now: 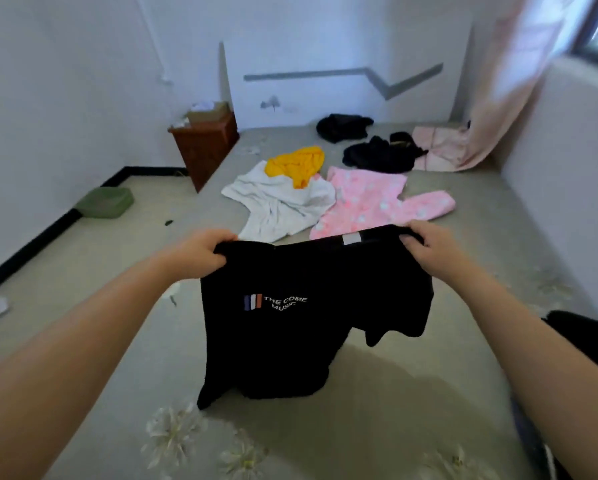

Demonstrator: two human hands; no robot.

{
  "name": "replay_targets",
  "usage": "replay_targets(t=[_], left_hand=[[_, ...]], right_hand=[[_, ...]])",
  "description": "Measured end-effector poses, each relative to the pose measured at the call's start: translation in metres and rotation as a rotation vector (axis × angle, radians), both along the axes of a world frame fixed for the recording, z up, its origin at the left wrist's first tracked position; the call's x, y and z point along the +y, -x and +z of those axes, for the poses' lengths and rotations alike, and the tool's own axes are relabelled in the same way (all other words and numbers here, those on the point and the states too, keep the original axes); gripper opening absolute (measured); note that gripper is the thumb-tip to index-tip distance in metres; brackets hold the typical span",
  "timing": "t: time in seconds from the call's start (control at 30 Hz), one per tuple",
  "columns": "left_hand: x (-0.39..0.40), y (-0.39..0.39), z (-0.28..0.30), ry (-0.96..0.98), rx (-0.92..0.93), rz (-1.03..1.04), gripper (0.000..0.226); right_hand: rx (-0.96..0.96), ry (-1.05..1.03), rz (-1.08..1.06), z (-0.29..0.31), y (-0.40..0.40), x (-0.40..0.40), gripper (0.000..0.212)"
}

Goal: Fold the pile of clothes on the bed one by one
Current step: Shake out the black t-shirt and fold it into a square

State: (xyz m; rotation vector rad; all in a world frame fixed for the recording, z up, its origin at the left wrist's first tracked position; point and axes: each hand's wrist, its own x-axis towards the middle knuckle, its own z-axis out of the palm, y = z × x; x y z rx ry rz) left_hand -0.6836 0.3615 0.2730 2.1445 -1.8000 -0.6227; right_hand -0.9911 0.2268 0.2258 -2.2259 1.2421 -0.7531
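A black T-shirt (308, 327) with white lettering and a small striped mark hangs above the bed (377, 410). My left hand (200, 252) grips its top left shoulder and my right hand (429, 245) grips the top right one. The lower hem touches the sheet. Beyond it lie a white garment (283, 206), a yellow garment (299, 164) on top of that, a pink spotted garment (370, 202), two black heaps (377, 155) (342, 126) and a pale pink piece (436, 147).
A brown bedside cabinet (204, 147) stands at the bed's left side with a cardboard box on it. A green basin (105, 202) sits on the floor by the left wall. A pink curtain (508, 81) hangs at the far right. Another dark cloth (588, 337) lies at the right edge.
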Motion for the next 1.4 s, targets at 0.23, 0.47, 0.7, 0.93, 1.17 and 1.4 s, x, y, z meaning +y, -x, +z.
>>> replay_targets(t=[0.23,0.47,0.7,0.93,1.17,1.4], left_hand=[[0.011,0.003,0.08,0.294,0.491,-0.016,0.023],[0.042,0.018,0.124,0.475,0.589,-0.102,0.024],[0.081,-0.021,0.147,0.296,0.479,-0.167,0.023],[0.109,-0.054,0.153,0.224,0.236,-0.204,0.021],[0.127,-0.067,0.169,0.419,0.408,-0.132,0.011],[0.145,-0.087,0.167,0.586,0.389,-0.078,0.018]], right_hand=[[-0.189,0.217,-0.142,0.11,-0.012,0.013,0.02],[-0.254,0.251,-0.127,0.172,-0.033,0.058,0.016],[-0.017,0.188,0.03,0.195,-0.031,0.116,0.018],[0.361,0.048,0.043,0.191,-0.038,0.152,0.029],[0.547,0.29,-0.142,0.194,-0.076,0.181,0.033],[0.596,0.567,-0.368,0.194,-0.106,0.197,0.011]])
